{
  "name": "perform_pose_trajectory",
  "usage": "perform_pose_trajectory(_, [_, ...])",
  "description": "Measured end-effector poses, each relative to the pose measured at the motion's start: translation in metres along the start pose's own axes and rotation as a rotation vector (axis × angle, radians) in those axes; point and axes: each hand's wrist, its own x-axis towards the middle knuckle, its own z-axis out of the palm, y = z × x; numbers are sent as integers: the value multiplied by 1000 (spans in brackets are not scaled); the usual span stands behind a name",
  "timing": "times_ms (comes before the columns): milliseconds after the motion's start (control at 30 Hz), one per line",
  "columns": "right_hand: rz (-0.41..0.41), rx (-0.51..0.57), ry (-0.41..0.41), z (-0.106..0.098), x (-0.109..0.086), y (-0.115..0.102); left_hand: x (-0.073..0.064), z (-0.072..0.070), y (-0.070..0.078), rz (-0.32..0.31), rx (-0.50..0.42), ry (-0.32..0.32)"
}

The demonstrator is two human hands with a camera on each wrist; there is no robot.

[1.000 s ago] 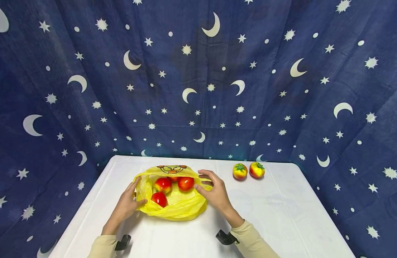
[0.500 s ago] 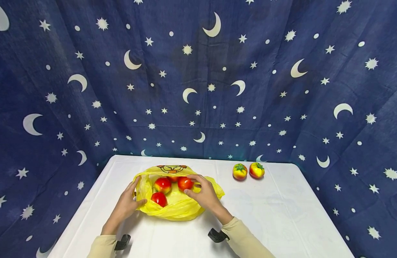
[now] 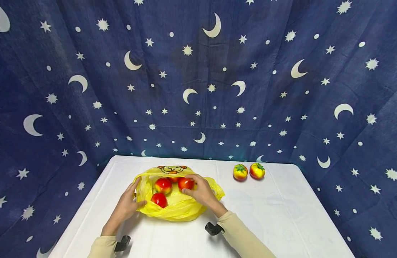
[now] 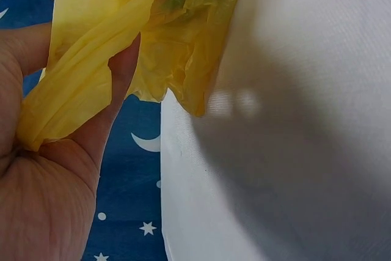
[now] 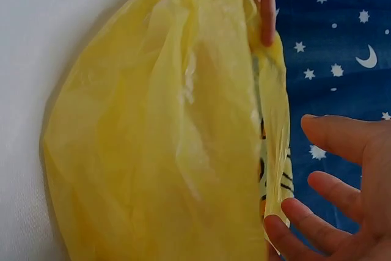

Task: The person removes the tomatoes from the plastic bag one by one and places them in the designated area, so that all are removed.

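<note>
A yellow plastic bag lies on the white table with its mouth spread. Inside sit several glossy red-and-yellow fruits, one a red fruit near the front, another a red-yellow fruit behind it. My left hand grips the bag's left rim, its folded plastic between thumb and fingers in the left wrist view. Over the right side of the mouth is my right hand, its fingertips by the rightmost fruit; whether they touch it is unclear. The right wrist view shows that hand's fingers apart and relaxed.
Two yellow-red fruits with green leafy tops, a left one and a right one, stand at the back right of the white table. A blue curtain with moons and stars hangs behind the table.
My right hand has moved left from the bag's right rim to the rightmost fruit inside. The bag's right end now shows beyond it. My left hand has kept its place.
</note>
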Motion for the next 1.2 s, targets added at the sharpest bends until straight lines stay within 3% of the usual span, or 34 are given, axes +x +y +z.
perform_pose_trajectory(333, [52,-58,-20,1,8,5,1,0,0,-30,-5,-24])
perform_pose_trajectory(567, [85,-127,4,3,16,11,1,3,-5,2,4,-10])
perform_pose_trajectory(800, [123,-160,-30,8,24,14,1,4,-6,19,5,-1])
perform_pose_trajectory(1200, [124,-182,-18,15,33,23,2,7,-5,-1,-6,-10])
